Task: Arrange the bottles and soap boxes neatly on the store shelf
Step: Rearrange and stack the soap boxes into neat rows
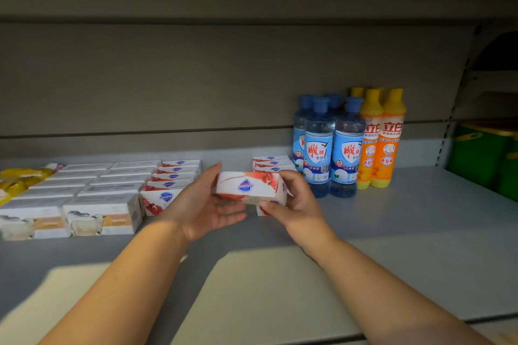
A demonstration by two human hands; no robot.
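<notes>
Soap box in both hands, mid-frame, over the gap on the shelf (392,232).

Left hand (201,204) cradles the red-and-white soap box (252,186) with fingers loosely spread; right hand (294,202) pinches its other end, fingers closed on it. Best to square it logo-forward and slide it flush into a row — Safeguard boxes (171,182) sit centre-left, another stack (273,162) just behind. Cream boxes (103,216) lower left read "SOAP"; blue bottles (333,148) and orange bottles (381,143) right of centre carry Chinese lettering.

We see bare shelf (420,232) open in front; the Safeguard row (171,185) walls the left, blue bottles (330,148) the right, a narrow gap between.
</notes>
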